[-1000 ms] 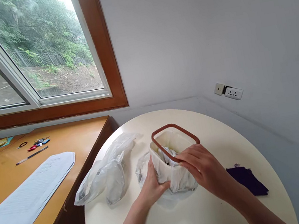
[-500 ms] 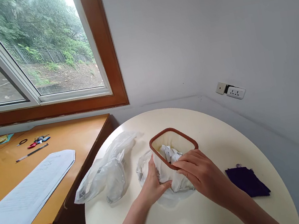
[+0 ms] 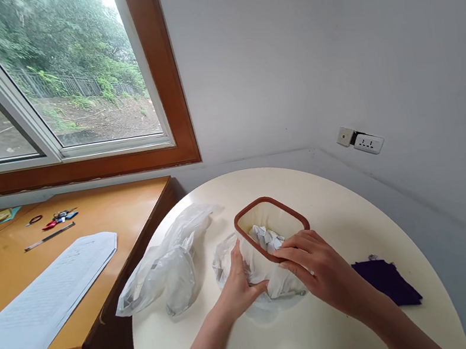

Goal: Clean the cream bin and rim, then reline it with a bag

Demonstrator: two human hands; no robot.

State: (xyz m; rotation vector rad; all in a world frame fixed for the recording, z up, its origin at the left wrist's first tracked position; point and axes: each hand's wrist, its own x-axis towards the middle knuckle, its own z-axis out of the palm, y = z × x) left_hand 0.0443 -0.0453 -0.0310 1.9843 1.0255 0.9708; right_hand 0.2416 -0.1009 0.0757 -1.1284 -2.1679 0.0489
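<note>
A small trash bin (image 3: 288, 220) with a brown rounded-rectangular rim and a cream inside stands tilted on the round table. Crumpled white paper (image 3: 266, 238) lies inside it. Translucent plastic bag (image 3: 279, 283) material is bunched around the bin's lower outside. My left hand (image 3: 241, 284) cups the bagged bin from the left, its thumb and fingers spread round the side. On the near right, my right hand (image 3: 313, 259) grips the brown rim, fingertips over the edge beside the paper. The bin's base is hidden by the bag and hands.
Another crumpled clear plastic bag (image 3: 172, 263) lies left on the round table (image 3: 334, 337). A folded dark purple cloth (image 3: 390, 282) is at right. On the wooden desk (image 3: 131, 210) are paper sheets (image 3: 51, 297), a pen (image 3: 50, 237) and keys (image 3: 60, 218).
The bin's rim and my right hand have shifted very slightly to the right. My left hand stays at the bin's side.
</note>
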